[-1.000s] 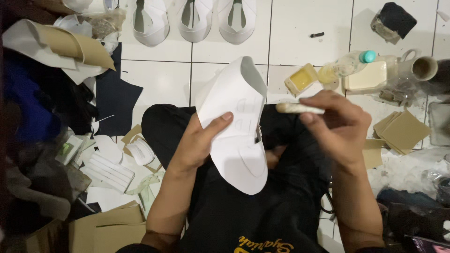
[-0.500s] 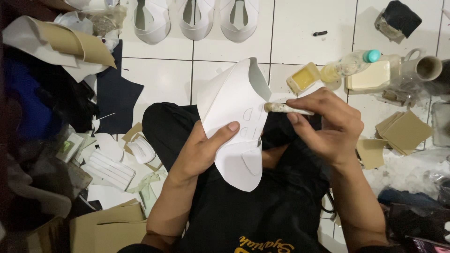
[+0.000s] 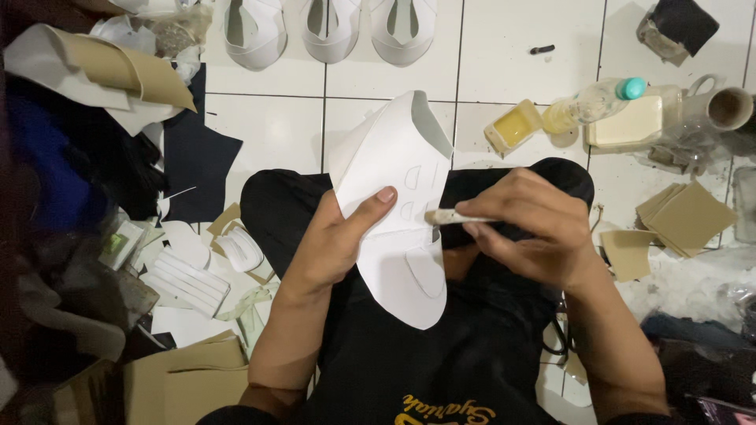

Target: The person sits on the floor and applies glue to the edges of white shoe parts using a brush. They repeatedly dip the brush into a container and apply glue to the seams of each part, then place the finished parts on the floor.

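Centre of the frame: the left hand (image 3: 337, 240) grips a white shoe-upper piece (image 3: 398, 212) from its left edge, thumb laid across the face and the other fingers hidden behind the sheet; the piece stands over the person's lap, its curled top edge rising toward the upper centre and its rounded end pointing down. Right of centre: the right hand (image 3: 529, 223) pinches a small pale brush (image 3: 455, 216) between thumb and bent fingers, closed narrowly around the handle; the tip meets the right edge of the white piece, though the bristles are too small to make out. Faint marks on the piece are unclear. Upper edge: three white shoe uppers (image 3: 331, 27), cut off by the frame. Upper right: a small yellow glue tub (image 3: 513, 127), a clear plastic bottle with a teal cap (image 3: 594, 104) lying on its side, a cream rectangular container (image 3: 632, 122) and a mug (image 3: 724, 106), partly cut off. Right: a stack of tan cardboard pieces (image 3: 683, 216) on the white tiled floor (image 3: 520, 71). Left side: dark fabric, white cut-outs (image 3: 189, 271) and brown card sheets (image 3: 130, 71), much of it in shadow and hard to tell apart.
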